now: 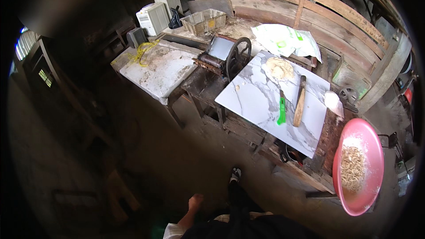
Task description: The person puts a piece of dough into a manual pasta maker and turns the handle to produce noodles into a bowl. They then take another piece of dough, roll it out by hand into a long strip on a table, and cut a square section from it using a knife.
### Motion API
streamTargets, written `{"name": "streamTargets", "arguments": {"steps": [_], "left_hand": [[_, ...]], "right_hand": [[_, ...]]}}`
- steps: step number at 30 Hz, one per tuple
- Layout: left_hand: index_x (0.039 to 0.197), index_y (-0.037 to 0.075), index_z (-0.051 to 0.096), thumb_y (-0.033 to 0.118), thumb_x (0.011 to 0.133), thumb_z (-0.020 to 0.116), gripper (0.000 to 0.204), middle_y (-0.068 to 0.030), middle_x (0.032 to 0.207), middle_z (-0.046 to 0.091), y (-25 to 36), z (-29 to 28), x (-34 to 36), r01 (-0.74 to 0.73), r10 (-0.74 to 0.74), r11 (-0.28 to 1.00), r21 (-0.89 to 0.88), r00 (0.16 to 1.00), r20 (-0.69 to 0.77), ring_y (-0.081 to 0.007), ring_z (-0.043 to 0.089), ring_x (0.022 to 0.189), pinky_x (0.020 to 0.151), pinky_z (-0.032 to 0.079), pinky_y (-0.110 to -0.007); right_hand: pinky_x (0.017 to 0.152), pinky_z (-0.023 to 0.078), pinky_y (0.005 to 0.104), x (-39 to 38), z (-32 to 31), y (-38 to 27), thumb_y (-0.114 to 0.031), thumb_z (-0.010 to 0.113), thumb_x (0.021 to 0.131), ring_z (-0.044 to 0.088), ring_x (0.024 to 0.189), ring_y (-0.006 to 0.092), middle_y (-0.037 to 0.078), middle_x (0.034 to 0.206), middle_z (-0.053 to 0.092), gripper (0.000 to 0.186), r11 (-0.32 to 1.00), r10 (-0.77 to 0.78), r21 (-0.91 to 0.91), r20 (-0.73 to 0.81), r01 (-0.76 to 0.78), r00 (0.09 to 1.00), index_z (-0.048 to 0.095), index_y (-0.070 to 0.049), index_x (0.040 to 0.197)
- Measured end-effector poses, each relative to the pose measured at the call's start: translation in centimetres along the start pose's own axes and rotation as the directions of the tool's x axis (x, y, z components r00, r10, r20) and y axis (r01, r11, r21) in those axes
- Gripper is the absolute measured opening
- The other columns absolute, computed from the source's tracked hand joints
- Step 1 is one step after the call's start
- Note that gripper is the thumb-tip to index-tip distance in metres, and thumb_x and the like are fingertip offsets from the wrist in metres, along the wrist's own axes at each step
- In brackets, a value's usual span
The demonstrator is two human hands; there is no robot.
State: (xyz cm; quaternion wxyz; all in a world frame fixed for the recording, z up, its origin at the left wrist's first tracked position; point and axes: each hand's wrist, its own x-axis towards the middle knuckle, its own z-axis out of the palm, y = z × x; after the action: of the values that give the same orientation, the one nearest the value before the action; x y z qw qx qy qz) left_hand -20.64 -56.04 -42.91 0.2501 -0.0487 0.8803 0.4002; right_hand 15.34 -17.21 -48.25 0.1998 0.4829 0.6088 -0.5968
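Nearby, marble slab (261, 102) with knife (282, 108), stick (300, 101), dough (280, 68).

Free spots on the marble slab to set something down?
Bare: marble slab left half, between the roller machine and green-handled knife. Also its near corner below the wooden stick. Crowded: far corner with the dough pile.
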Motion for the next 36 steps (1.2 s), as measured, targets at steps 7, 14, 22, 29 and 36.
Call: {"name": "streamTargets", "arguments": {"steps": [7,14,22,29,36], "left_hand": [[0.098,0.002,0.063,0.019,0.096,0.051,0.021,-0.0013,0.078,0.061,24.0,3.0,9.8,-0.467,0.459,0.775,-0.426,0.879,-0.127,-0.0077,0.055,0.070,0.067,0.045,-0.023],[0.096,0.001,0.062,0.017,0.097,0.049,0.021,-0.0007,0.075,0.056,47.9,-0.3,14.7,-0.571,0.676,0.513,-0.641,0.729,-0.108,-0.0065,0.049,0.068,0.064,0.041,-0.022],[0.121,0.006,0.048,0.023,0.083,0.069,0.046,-0.0053,0.105,0.054,67.4,7.5,25.4,-0.786,0.918,0.394,-0.477,0.310,0.248,-0.0179,0.049,0.104,0.087,0.041,-0.033],[0.144,0.001,0.012,0.061,0.059,0.077,0.123,-0.0248,0.140,0.023,75.1,18.3,31.0,-0.967,0.792,0.254,-0.034,0.188,0.581,-0.0410,0.017,0.132,0.107,0.019,-0.050],[0.144,-0.003,-0.005,0.071,0.049,0.076,0.145,-0.0261,0.149,0.003,77.8,19.9,33.7,-0.970,0.488,0.244,-0.015,0.110,0.866,-0.0430,-0.003,0.139,0.109,0.006,-0.055]], "right_hand": [[0.073,0.050,0.0400,7.6,4.7,-24.4,-0.019,0.053,0.090,0.062,0.082,0.0306,0.010,0.091,0.065,0.015,0.578,-0.707,-0.518,0.066,0.630,0.704,0.059,-0.006,0.094],[0.069,0.051,0.0348,-6.0,-1.3,-56.7,-0.008,0.057,0.088,0.064,0.079,0.0290,0.015,0.088,0.064,0.010,0.404,-0.904,-0.239,0.047,0.883,0.426,0.062,-0.002,0.094],[0.085,0.047,0.0340,0.4,-15.1,-69.1,-0.023,0.062,0.089,0.058,0.099,0.0263,0.013,0.113,0.057,0.032,0.471,-0.873,-0.535,-0.400,0.702,0.280,0.057,-0.003,0.113],[0.108,0.028,0.0368,12.9,-22.3,-72.2,-0.045,0.070,0.078,0.036,0.129,0.0304,0.019,0.139,0.037,0.081,0.746,-0.662,-0.434,-0.567,0.506,0.490,0.034,-0.004,0.139],[0.108,0.027,0.0410,16.6,-22.9,-75.1,-0.051,0.074,0.068,0.031,0.132,0.0335,0.017,0.139,0.040,0.092,0.727,-0.686,-0.385,-0.406,0.568,0.603,0.033,-0.008,0.139]]}}
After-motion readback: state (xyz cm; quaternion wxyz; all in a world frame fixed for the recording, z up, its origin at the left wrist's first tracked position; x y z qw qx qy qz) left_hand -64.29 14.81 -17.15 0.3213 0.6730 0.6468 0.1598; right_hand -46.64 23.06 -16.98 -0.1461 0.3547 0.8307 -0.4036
